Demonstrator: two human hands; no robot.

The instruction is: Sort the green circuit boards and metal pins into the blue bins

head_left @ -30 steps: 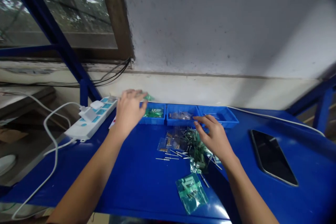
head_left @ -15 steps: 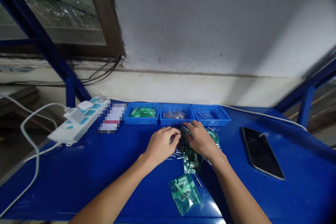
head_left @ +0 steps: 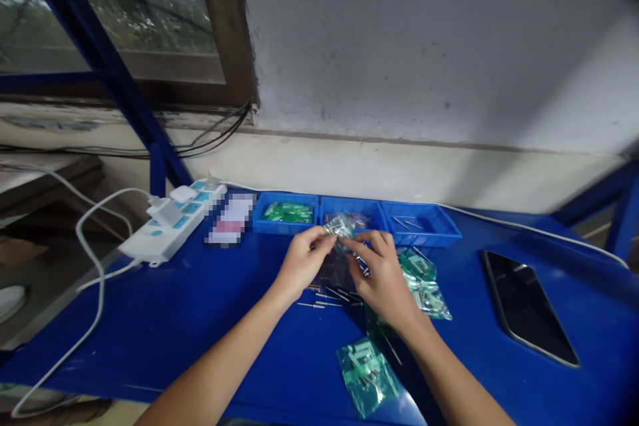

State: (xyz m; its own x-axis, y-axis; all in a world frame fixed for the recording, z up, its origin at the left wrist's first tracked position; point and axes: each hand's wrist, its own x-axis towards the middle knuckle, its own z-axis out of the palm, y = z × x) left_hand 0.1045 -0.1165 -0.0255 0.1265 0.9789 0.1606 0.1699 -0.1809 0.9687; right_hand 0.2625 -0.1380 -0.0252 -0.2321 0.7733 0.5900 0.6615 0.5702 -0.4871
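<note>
A small clear plastic bag point(head_left: 340, 225) with shiny contents is raised before the middle bin. My left hand point(head_left: 303, 261) pinches its left side between thumb and fingers. From the right, my right hand point(head_left: 379, 274) has its fingers closed on the same bag. Beneath the hands lie loose thin metal rods point(head_left: 327, 299), partly covered. Several green plastic packets point(head_left: 424, 279) rest beside my right hand, and another green packet point(head_left: 367, 373) lies nearer the front edge. What exactly the bag contains is too small to tell.
Along the back stand a blue bin of green packets point(head_left: 287, 212), a middle bin with clear bags point(head_left: 357, 219) and a right bin point(head_left: 424, 226) holding a few rods. A phone point(head_left: 529, 306) lies at right. A power strip point(head_left: 172, 223) with white cables occupies the left.
A clear bag now shows raised between both hands, which have come together on it. The green packets at right are more exposed. The whole view has shifted slightly.
</note>
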